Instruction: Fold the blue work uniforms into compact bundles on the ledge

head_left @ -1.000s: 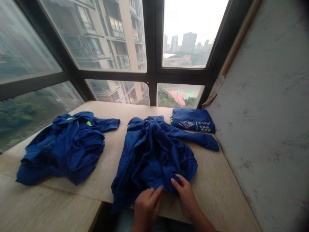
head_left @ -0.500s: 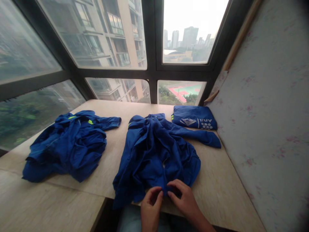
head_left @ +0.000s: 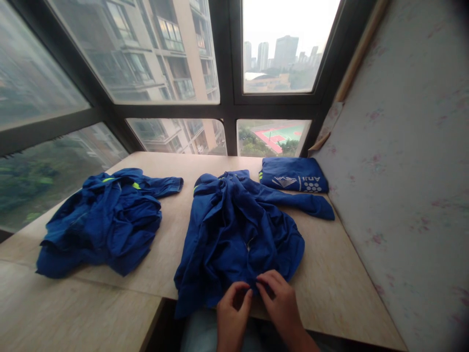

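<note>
A blue jacket [head_left: 234,239] lies crumpled on the ledge in front of me, collar toward the window, one sleeve stretched out to the right. At its bottom hem my left hand [head_left: 234,308] pinches the cloth between thumb and fingers. Close beside it, my right hand [head_left: 276,296] pinches the same hem near the front opening, where a small piece of zipper [head_left: 249,243] shows higher up. The exact bit of cloth between the fingertips is hidden.
Another crumpled blue jacket [head_left: 106,225] lies to the left. A folded blue garment [head_left: 293,176] with white print sits at the back right by the papered wall [head_left: 410,195]. The pale ledge [head_left: 351,293] ends just before my lap; windows stand behind.
Both hands have shifted slightly to the right along with the jacket's hem. The view has tilted a little; the other garments lie as before.
</note>
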A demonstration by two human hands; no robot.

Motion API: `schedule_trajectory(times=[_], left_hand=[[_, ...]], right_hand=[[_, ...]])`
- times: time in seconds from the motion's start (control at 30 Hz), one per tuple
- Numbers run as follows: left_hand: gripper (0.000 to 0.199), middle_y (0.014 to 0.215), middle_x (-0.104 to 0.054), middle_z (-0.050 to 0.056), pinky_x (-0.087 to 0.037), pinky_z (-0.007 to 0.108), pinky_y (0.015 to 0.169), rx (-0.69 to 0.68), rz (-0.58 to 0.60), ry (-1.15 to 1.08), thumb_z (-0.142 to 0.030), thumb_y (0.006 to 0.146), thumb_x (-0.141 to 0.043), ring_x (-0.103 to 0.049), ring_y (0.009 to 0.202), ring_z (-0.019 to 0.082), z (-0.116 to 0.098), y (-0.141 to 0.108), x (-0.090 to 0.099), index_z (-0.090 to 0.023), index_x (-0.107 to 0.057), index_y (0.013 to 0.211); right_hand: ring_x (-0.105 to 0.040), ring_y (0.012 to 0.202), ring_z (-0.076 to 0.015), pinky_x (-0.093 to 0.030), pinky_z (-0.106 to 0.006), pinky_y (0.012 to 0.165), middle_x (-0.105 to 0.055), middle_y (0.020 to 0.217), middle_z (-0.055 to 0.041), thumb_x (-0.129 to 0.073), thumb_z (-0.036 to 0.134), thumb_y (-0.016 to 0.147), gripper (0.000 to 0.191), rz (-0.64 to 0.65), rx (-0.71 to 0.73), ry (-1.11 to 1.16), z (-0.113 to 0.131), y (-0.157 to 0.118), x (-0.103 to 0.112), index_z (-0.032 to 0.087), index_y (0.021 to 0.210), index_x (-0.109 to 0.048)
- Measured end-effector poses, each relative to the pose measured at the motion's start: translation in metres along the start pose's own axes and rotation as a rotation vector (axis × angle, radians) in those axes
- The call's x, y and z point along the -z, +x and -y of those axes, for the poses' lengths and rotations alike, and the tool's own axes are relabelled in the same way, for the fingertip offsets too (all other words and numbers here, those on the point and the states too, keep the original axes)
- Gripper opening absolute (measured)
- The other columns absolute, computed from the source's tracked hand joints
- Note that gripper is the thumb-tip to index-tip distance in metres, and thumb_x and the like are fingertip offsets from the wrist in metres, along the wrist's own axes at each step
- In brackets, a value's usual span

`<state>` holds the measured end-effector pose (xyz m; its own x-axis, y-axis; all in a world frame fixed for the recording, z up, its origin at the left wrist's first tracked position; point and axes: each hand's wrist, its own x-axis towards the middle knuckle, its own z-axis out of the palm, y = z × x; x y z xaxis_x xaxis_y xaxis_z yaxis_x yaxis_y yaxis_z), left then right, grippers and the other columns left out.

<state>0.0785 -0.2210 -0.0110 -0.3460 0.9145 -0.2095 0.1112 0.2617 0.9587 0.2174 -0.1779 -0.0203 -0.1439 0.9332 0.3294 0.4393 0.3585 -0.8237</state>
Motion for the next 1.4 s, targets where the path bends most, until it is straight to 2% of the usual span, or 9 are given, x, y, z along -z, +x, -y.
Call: schedule_trajectory(times=[0.13,0.43,0.6,0.8,1.03,1.13,1.3,1.4], left_hand=[[0.028,0.089,-0.075,0.007,-0.057,0.031,0.079,-0.017,0.008,0.014,-0.044,0.079,-0.067,-0.071,0.085,0.024,0.004,-0.001,0.002,-0.019,-0.071,0.089],[0.034,0.090,-0.073,0.008,-0.057,0.032,0.076,0.065,0.048,-0.130,-0.049,0.078,-0.068,-0.071,0.088,0.026,0.000,0.001,-0.002,-0.019,-0.064,0.092],[0.040,0.081,-0.071,0.005,-0.056,0.031,0.068,0.099,0.019,-0.154,-0.057,0.075,-0.068,-0.066,0.069,0.020,-0.008,0.003,-0.001,-0.019,-0.064,0.087],[0.049,0.062,-0.063,-0.002,-0.049,0.024,0.055,0.212,0.014,-0.263,-0.056,0.062,-0.079,-0.062,0.058,0.015,0.000,0.011,-0.004,-0.018,-0.061,0.086],[0.049,0.058,-0.058,-0.005,-0.043,0.021,0.052,0.273,0.053,-0.324,-0.050,0.061,-0.080,-0.057,0.053,0.012,0.001,0.018,0.000,-0.018,-0.059,0.092],[0.046,0.056,-0.055,-0.006,-0.043,0.022,0.052,0.251,0.056,-0.286,-0.049,0.062,-0.079,-0.055,0.051,0.012,-0.002,0.017,0.000,-0.019,-0.058,0.089],[0.041,0.068,-0.063,0.000,-0.049,0.026,0.060,0.144,0.003,-0.118,-0.052,0.066,-0.074,-0.063,0.066,0.019,-0.002,0.011,-0.002,-0.019,-0.063,0.088],[0.043,0.074,-0.066,0.003,-0.051,0.027,0.063,0.139,0.006,-0.126,-0.053,0.067,-0.074,-0.065,0.071,0.021,-0.001,0.008,-0.003,-0.018,-0.064,0.090]], right_hand=[[-0.067,0.080,-0.0167,-0.055,-0.027,0.075,-0.068,0.087,-0.0042,-0.052,0.014,0.093,0.022,0.076,0.110,-0.045,0.004,-0.003,0.000,0.023,0.099,-0.071],[-0.064,0.082,-0.0175,-0.054,-0.028,0.074,-0.067,0.089,-0.0060,-0.048,0.014,0.095,0.026,0.216,0.141,-0.076,0.003,-0.004,0.006,0.023,0.101,-0.072],[-0.063,0.082,-0.0182,-0.053,-0.030,0.074,-0.066,0.089,-0.0066,-0.046,0.014,0.096,0.029,0.265,0.183,-0.158,0.002,-0.006,0.008,0.023,0.102,-0.072],[-0.062,0.084,-0.0189,-0.052,-0.031,0.075,-0.066,0.091,-0.0071,-0.045,0.010,0.093,0.029,0.320,0.204,-0.162,0.006,-0.005,0.012,0.022,0.100,-0.071],[-0.063,0.087,-0.0188,-0.054,-0.030,0.077,-0.066,0.094,-0.0074,-0.046,0.006,0.089,0.034,0.285,0.193,-0.051,0.013,-0.005,0.011,0.022,0.104,-0.071],[-0.063,0.087,-0.0189,-0.054,-0.030,0.077,-0.066,0.094,-0.0075,-0.046,0.007,0.090,0.033,0.262,0.170,-0.021,0.011,-0.007,0.009,0.023,0.105,-0.071],[-0.064,0.085,-0.0186,-0.054,-0.030,0.075,-0.066,0.091,-0.0069,-0.048,0.013,0.093,0.027,0.206,0.128,-0.001,0.006,-0.011,0.006,0.023,0.102,-0.071],[-0.064,0.084,-0.0183,-0.054,-0.029,0.075,-0.067,0.090,-0.0066,-0.049,0.016,0.094,0.025,0.184,0.107,0.012,0.005,-0.012,0.006,0.023,0.102,-0.072]])
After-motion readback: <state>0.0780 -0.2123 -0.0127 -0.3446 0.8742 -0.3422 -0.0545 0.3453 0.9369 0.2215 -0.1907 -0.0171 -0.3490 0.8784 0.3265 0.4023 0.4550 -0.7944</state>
